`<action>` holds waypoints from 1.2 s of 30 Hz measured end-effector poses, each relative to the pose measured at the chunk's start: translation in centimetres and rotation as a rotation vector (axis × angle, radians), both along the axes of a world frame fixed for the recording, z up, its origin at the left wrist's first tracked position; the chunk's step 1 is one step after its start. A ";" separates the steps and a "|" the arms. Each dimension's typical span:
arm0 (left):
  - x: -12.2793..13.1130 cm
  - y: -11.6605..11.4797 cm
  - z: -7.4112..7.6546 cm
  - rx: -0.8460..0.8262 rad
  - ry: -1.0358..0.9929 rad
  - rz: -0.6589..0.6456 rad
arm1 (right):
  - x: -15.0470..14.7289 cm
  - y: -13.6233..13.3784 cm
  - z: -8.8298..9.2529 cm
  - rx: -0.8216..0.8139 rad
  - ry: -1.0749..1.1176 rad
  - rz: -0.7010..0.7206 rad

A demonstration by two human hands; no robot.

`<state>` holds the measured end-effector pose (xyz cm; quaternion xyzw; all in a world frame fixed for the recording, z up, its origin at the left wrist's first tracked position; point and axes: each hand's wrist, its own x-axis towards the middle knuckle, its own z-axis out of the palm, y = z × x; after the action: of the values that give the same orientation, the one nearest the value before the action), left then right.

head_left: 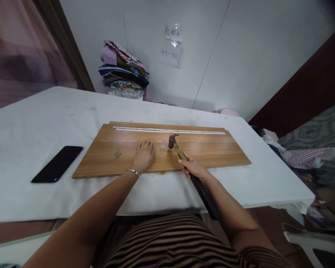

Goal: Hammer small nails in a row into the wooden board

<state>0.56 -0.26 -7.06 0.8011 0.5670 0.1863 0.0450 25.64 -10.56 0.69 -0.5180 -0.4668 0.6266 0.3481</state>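
A wooden board (212,150) with brown grain lies on the table. My left hand (144,154) rests on it, palm down with the fingers stretched out, left of the middle. In my right hand (194,165) is a claw hammer (172,141), gripped high on its handle near the head. The hammer's rusty head is over the board's middle, close to a row of small dark dots that look like nail heads. A few loose nails (117,154) lie on the board's left part. Two white measuring strips (170,130) run along its far edge.
The table has a white cover (86,108). A black phone (57,163) lies left of the board. Folded cloths (124,70) are stacked at the back by the wall. Paper notes (171,56) hang on the wall. Clothes and a white chair (314,238) stand off to the right.
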 end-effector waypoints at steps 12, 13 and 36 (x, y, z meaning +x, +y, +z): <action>0.2 0.0 0.1 -0.019 0.001 0.001 | 0.0 0.1 -0.4 -0.007 -0.026 -0.004; 0.2 0.0 0.1 -0.023 0.002 0.003 | 0.0 0.1 -0.4 -0.011 -0.025 -0.005; 0.1 0.3 -0.6 -0.003 -0.010 0.007 | 0.3 0.1 -0.4 -0.021 -0.024 0.003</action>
<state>0.66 0.09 -7.70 0.7980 0.5699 0.1897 0.0486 25.98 -10.48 0.30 -0.5284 -0.4650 0.6257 0.3361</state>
